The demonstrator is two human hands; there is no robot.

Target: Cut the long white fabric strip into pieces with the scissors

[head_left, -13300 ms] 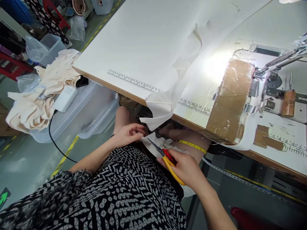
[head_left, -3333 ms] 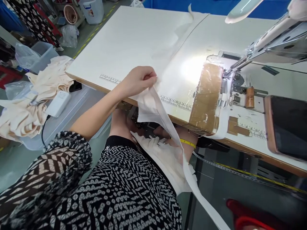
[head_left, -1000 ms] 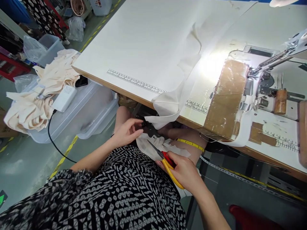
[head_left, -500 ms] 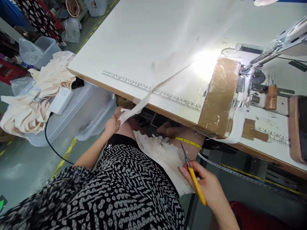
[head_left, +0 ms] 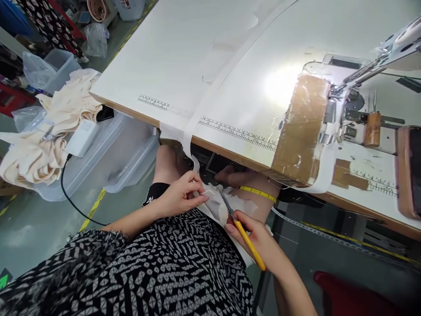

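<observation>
My left hand (head_left: pixel 186 194) is above my lap, its fingers pinched on the end of a white fabric strip (head_left: pixel 188 142). The strip comes off the table over the front edge and hangs down to the hand. A small pale end pokes out past the fingertips. In my right hand (head_left: pixel 255 237) is a pair of scissors (head_left: pixel 245 239) with a yellow handle, its blades pointing up and left, close beside the left fingertips. Under both hands, white cloth scraps (head_left: pixel 245 207) lie across my lap. Another thin white piece (head_left: pixel 171 131) droops over the table edge.
A sewing machine (head_left: pixel 342 94) stands at the right, with a wooden-handled tool (head_left: pixel 373 129) and a phone (head_left: pixel 409 171) near it. Cream fabric pieces (head_left: pixel 49 153) and a white power bank (head_left: pixel 82 137) rest on a plastic bin (head_left: pixel 115 149) at left. A yellow tape measure (head_left: pixel 258 194) circles my leg.
My left hand has come right, toward the scissors, with the strip. The right hand has shifted left. The strip, earlier stretched slantwise, now lies flatter on the table and hangs over its edge.
</observation>
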